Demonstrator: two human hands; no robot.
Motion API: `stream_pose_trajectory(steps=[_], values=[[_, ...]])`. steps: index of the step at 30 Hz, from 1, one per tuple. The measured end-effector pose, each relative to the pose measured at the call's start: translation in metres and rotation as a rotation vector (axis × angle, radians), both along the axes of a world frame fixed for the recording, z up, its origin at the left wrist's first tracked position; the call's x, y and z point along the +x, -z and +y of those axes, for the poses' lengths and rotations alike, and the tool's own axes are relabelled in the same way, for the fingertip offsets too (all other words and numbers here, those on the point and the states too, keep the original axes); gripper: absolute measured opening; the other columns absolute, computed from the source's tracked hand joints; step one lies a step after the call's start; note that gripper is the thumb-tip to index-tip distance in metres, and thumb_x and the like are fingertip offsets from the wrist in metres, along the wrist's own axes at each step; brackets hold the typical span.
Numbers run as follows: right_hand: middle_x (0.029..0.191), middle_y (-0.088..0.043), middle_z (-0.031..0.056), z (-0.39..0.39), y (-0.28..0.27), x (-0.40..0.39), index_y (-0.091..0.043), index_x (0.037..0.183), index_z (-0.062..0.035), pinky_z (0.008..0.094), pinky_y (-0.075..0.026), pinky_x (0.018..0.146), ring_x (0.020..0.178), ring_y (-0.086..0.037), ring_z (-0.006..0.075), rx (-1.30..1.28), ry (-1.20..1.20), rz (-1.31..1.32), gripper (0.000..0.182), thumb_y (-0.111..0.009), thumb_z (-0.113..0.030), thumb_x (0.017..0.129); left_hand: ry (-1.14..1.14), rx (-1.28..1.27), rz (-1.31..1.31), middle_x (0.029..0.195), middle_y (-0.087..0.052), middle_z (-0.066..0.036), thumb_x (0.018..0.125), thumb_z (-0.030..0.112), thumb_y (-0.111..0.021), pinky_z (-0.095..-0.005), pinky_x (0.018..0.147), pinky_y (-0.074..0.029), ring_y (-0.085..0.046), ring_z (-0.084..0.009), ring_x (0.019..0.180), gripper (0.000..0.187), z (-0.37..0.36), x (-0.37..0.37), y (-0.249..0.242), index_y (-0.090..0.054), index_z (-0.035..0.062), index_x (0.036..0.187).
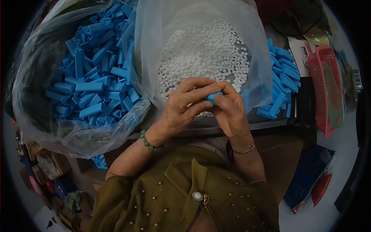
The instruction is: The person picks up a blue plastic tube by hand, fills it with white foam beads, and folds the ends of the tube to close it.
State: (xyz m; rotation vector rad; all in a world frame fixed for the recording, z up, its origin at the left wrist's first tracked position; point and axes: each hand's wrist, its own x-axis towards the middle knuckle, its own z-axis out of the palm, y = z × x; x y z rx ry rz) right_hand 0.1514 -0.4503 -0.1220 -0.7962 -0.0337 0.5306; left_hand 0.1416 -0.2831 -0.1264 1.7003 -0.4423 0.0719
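Observation:
Both my hands meet over the near edge of a clear plastic bag [148,50] of small white balls [197,50]. Between them is a blue piece [213,97], mostly covered by the fingers. My left hand [185,102], with a green bead bracelet above its wrist, has its fingers closed round the piece from the left. My right hand [232,110], with a metal bangle, pinches the piece from the right between thumb and fingers. Whether a ball is in the fingers is hidden.
A large clear bag [34,127] on the left holds several blue folded pieces [89,86]. More blue pieces [284,73] lie in a pile on the right. Beyond them stands a pink basket [321,112]. The table's front edge [266,124] runs just below my hands.

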Motion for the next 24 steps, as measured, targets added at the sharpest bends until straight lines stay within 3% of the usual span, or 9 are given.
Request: stream_pose_trajectory(steps=[4, 6, 8, 10, 12, 13, 15, 20, 24], values=[[0.111, -0.058, 0.0120, 0.002, -0.004, -0.007, -0.052, 0.113, 0.0023, 0.0304, -0.052, 0.082, 0.097, -0.060, 0.0160, -0.007, -0.014, 0.016, 0.021, -0.048, -0.007, 0.094, -0.008, 0.164, -0.042, 0.123, -0.057, -0.013, 0.082, 0.003, -0.069, -0.0334, 0.089, -0.050, -0.056, -0.0263, 0.112, 0.045, 0.003, -0.007, -0.007, -0.062, 0.0082, 0.126], [0.116, -0.057, 0.0180, 0.000, -0.012, -0.011, -0.052, 0.115, 0.0044, 0.0318, -0.054, 0.079, 0.091, -0.063, 0.0184, -0.143, 0.017, -0.040, 0.024, -0.048, -0.008, 0.094, -0.010, 0.163, -0.082, 0.123, -0.058, -0.013, 0.081, 0.002, -0.069, -0.0342, 0.089, -0.050, -0.056, -0.0268, 0.111, 0.046, 0.011, -0.014, -0.014, -0.062, 0.0089, 0.127], [0.120, -0.056, 0.0230, -0.014, -0.022, -0.018, -0.052, 0.117, 0.0071, 0.0335, -0.055, 0.076, 0.084, -0.065, 0.0212, -0.094, 0.074, -0.264, 0.029, -0.050, -0.012, 0.095, -0.011, 0.086, -0.138, 0.124, -0.057, -0.014, 0.078, 0.000, -0.070, -0.0363, 0.088, -0.050, -0.057, -0.0271, 0.109, 0.050, 0.025, -0.018, -0.038, -0.062, 0.0110, 0.126], [0.120, -0.056, 0.0245, -0.042, -0.030, -0.008, -0.052, 0.116, 0.0091, 0.0348, -0.056, 0.074, 0.079, -0.065, 0.0222, -0.104, 0.346, -0.580, 0.034, -0.052, -0.018, 0.097, -0.270, 0.409, -0.368, 0.121, -0.057, -0.016, 0.073, 0.002, -0.072, -0.0374, 0.085, -0.051, -0.057, -0.0318, 0.107, 0.048, 0.068, -0.015, -0.049, -0.063, 0.0093, 0.119], [0.116, -0.058, 0.0233, -0.083, -0.046, 0.007, -0.054, 0.115, 0.0087, 0.0345, -0.055, 0.076, 0.083, -0.064, 0.0214, -0.409, 0.681, -0.680, 0.033, -0.051, -0.020, 0.098, -0.525, 0.824, -0.345, 0.117, -0.059, -0.014, 0.069, -0.001, -0.072, -0.0392, 0.085, -0.048, -0.056, -0.0311, 0.107, 0.043, 0.115, -0.013, -0.061, -0.066, 0.0086, 0.111], [0.116, -0.058, 0.0233, -0.103, -0.042, 0.019, -0.054, 0.115, 0.0087, 0.0345, -0.055, 0.076, 0.083, -0.064, 0.0214, -0.404, 0.684, -0.685, 0.033, -0.051, -0.020, 0.098, -0.527, 0.826, -0.352, 0.117, -0.059, -0.014, 0.069, -0.001, -0.072, -0.0392, 0.085, -0.048, -0.056, -0.0311, 0.107, 0.043, 0.130, -0.012, -0.062, -0.066, 0.0086, 0.111], [0.110, -0.062, 0.0205, -0.141, -0.033, 0.052, -0.055, 0.113, 0.0073, 0.0331, -0.055, 0.077, 0.087, -0.064, 0.0216, -0.833, 1.039, -0.604, 0.029, -0.052, -0.017, 0.099, -0.591, 1.281, -0.311, 0.109, -0.062, -0.012, 0.069, -0.001, -0.070, -0.0401, 0.087, -0.044, -0.057, -0.0315, 0.106, 0.036, 0.154, -0.013, -0.052, -0.068, 0.0081, 0.104], [0.102, -0.064, 0.0142, -0.206, 0.021, 0.097, -0.057, 0.110, 0.0042, 0.0300, -0.054, 0.076, 0.088, -0.063, 0.0199, -0.456, 1.000, -0.381, 0.023, -0.057, -0.014, 0.096, -0.542, 1.366, -0.380, 0.108, -0.063, -0.011, 0.073, 0.004, -0.069, -0.0403, 0.091, -0.041, -0.057, -0.0303, 0.107, 0.030, 0.177, -0.009, -0.022, -0.067, 0.0088, 0.103], [0.099, -0.065, 0.0106, -0.128, -0.012, 0.069, -0.060, 0.105, 0.0019, 0.0262, -0.051, 0.068, 0.080, -0.063, 0.0142, -0.614, 1.154, -0.436, 0.018, -0.058, -0.014, 0.096, -0.629, 1.334, -0.460, 0.113, -0.065, -0.010, 0.079, 0.005, -0.071, -0.0393, 0.090, -0.046, -0.060, -0.0281, 0.107, 0.026, 0.184, -0.009, -0.025, -0.067, 0.0068, 0.105]])
